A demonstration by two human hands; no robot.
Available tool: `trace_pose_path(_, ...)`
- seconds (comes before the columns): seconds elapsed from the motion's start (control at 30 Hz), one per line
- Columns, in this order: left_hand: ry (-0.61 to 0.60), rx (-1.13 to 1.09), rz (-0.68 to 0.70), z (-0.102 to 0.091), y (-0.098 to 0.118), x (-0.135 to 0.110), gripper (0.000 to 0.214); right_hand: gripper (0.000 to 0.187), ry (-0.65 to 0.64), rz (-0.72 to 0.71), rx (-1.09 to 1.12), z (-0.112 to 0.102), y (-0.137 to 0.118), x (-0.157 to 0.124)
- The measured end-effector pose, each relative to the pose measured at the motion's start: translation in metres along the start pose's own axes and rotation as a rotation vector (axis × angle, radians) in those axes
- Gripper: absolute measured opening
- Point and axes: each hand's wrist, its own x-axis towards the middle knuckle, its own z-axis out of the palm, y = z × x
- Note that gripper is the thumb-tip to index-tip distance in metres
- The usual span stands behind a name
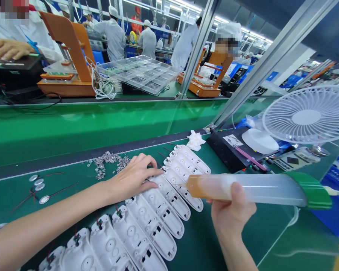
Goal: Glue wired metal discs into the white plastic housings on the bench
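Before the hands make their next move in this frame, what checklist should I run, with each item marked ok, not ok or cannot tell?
1. Syringe held: ok, the right hand grips its barrel.
2. Syringe tip aimed at the work: ok, it points toward the white shells; contact cannot be told.
3. Shells lined up: ok, side by side in a slanting row.
4. Left hand placed: ok, its thumb and fingers are at the row; firmness cannot be told.
5. Small metal parts clear of left hand: cannot tell, the pile runs behind it.
6. Wired discs apart from the shells: ok.
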Motion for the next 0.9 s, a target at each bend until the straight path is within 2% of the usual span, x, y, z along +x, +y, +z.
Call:
trace_pose_path(0.1, -0.011, 0.023, -0.014, 0.001, 0.000, -0.004, 0.036, 0.037, -0.119, -0.061, -0.113, -0.001, 0.010, -0.015)
trace_pose_path(0.2, -0.024, 0.026, -0.020, 0.002, 0.001, -0.004, 0.036, 0.034, -0.223, -0.188, -0.246, -0.002, 0.017, -0.021)
trace_pose_path(0.3, -0.006, 0.009, -0.013, 0.004, 0.001, -0.004, 0.035, 0.031, -0.257, -0.305, -0.347, -0.001, 0.019, -0.022)
trace_pose_path(0.4, 0.018, -0.003, -0.005, 0.006, 0.000, -0.004, 0.034, 0.030, -0.291, -0.338, -0.377, 0.003, 0.018, -0.022)
trace_pose_path(0.53, 0.022, -0.007, 0.008, 0.007, -0.001, -0.005, 0.032, 0.029, -0.279, -0.349, -0.371, 0.006, 0.019, -0.023)
trace_pose_path(0.7, 0.010, -0.004, -0.004, 0.007, 0.000, -0.005, 0.034, 0.029, -0.310, -0.280, -0.345, 0.003, 0.020, -0.023)
trace_pose_path(0.9, -0.024, -0.009, -0.023, 0.005, 0.001, -0.004, 0.035, 0.028, -0.258, -0.377, -0.421, 0.000, 0.017, -0.019)
